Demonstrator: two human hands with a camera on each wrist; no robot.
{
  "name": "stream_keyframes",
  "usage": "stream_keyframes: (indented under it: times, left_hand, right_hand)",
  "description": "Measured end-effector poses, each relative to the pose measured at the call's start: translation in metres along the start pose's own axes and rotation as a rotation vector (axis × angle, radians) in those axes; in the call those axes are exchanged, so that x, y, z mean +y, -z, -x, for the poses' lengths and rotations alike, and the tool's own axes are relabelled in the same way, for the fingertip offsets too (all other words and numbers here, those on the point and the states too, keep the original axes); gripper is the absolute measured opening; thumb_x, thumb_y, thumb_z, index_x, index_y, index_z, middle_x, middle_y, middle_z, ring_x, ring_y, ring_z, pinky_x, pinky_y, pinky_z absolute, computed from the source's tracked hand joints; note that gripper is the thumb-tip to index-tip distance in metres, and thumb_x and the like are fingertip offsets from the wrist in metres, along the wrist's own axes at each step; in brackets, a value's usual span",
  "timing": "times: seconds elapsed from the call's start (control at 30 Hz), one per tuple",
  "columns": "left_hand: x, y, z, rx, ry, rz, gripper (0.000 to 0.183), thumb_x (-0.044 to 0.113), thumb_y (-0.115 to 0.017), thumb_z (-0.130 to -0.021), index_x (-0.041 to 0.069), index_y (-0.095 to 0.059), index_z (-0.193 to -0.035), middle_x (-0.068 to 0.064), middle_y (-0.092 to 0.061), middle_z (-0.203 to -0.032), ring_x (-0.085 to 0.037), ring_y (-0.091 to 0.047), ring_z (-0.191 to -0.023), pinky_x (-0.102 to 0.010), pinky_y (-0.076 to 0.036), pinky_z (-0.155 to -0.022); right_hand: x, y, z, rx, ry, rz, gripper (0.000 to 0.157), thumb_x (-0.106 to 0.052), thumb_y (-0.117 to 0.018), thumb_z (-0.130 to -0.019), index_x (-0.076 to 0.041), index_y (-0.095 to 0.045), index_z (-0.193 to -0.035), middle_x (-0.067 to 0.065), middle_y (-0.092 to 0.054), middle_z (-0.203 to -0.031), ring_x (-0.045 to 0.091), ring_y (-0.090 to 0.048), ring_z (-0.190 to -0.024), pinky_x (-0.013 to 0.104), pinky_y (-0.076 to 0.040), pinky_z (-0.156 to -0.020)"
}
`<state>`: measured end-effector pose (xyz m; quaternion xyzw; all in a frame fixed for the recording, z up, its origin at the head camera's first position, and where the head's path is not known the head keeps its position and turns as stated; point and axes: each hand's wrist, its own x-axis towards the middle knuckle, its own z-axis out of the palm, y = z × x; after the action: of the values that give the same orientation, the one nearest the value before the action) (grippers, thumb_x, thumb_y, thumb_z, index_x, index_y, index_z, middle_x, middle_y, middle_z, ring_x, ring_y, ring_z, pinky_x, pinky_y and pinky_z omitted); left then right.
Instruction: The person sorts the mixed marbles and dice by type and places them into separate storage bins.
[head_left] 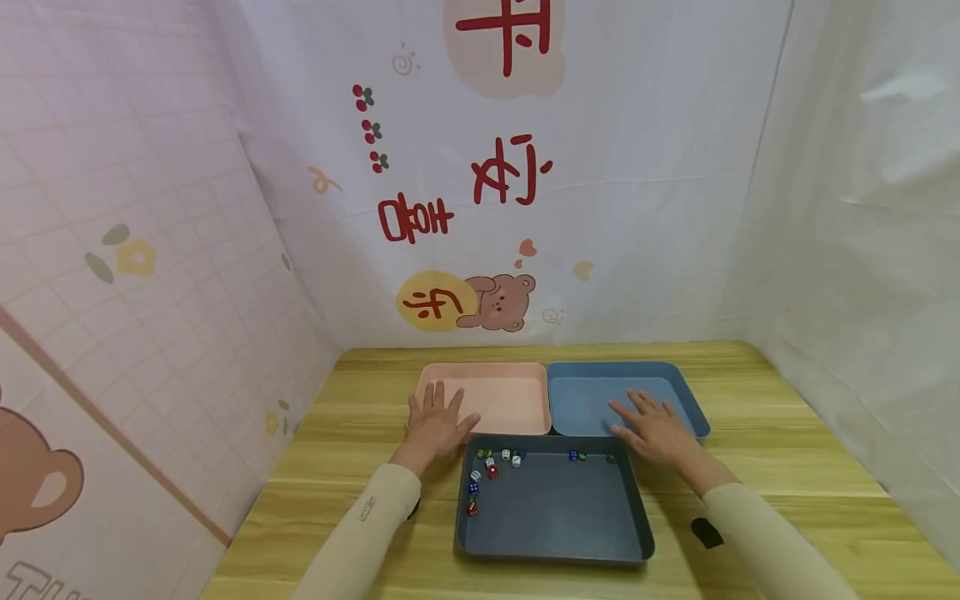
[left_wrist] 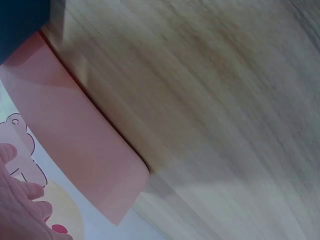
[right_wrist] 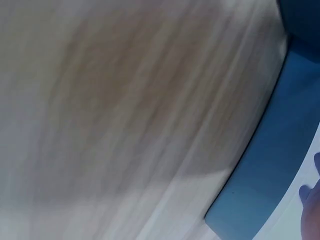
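My left hand (head_left: 435, 425), fingers spread and straight, is over the front left corner of the pink tray (head_left: 510, 400); whether it touches the rim I cannot tell. My right hand (head_left: 656, 429), fingers extended and holding nothing, is over the front of the blue tray (head_left: 592, 400). Between my forearms lies a dark grey tray (head_left: 558, 508). Small dice in white, red, blue and green sit along its left and far sides, among them a red die (head_left: 472, 507), a white die (head_left: 517, 461) and a blue die (head_left: 573, 456).
The trays stand on a wood-grain table (head_left: 360, 417), the pink and blue ones side by side behind the grey one. A white printed cloth (head_left: 637, 208) hangs behind and at both sides. A black object (head_left: 707, 533) shows beside the right sleeve.
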<state>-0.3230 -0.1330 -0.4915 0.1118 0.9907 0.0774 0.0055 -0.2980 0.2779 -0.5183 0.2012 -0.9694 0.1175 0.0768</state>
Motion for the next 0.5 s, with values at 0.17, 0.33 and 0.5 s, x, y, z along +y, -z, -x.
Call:
stream_keyframes:
  times: [0.17, 0.33, 0.5]
  left_hand:
    - [0.0018, -0.0003, 0.0045, -0.005, -0.022, -0.011, 0.073, 0.063, -0.035, -0.100, 0.018, -0.032, -0.157, -0.022, -0.015, -0.162, -0.040, -0.008, -0.149, -0.065, -0.003, -0.114]
    - [0.0024, -0.0031, 0.0046, -0.014, -0.058, -0.036, 0.073, 0.065, -0.035, -0.099, 0.020, -0.030, -0.158, -0.020, -0.016, -0.162, -0.038, -0.009, -0.150, -0.065, -0.003, -0.114]
    - [0.0034, -0.0033, 0.0083, 0.006, -0.096, -0.053, 0.073, 0.065, -0.035, -0.099, 0.020, -0.032, -0.157, -0.021, -0.021, -0.161, -0.040, -0.013, -0.149, -0.066, -0.007, -0.113]
  right_hand:
    - [0.0046, -0.0057, 0.0038, 0.038, 0.129, 0.003, 0.056, -0.042, -0.055, -0.101, -0.010, -0.051, -0.146, 0.029, -0.041, -0.147, 0.050, -0.038, -0.134, 0.068, -0.025, -0.106]
    - [0.0070, -0.0079, 0.0046, 0.089, 0.218, 0.002, 0.052, -0.037, -0.058, -0.100, -0.009, -0.054, -0.143, 0.030, -0.048, -0.141, 0.050, -0.046, -0.127, 0.067, -0.032, -0.102]
    - [0.0073, -0.0064, 0.0078, 0.126, 0.307, 0.011, 0.047, -0.031, -0.061, -0.099, -0.007, -0.059, -0.138, 0.031, -0.051, -0.137, 0.050, -0.051, -0.120, 0.067, -0.038, -0.097]
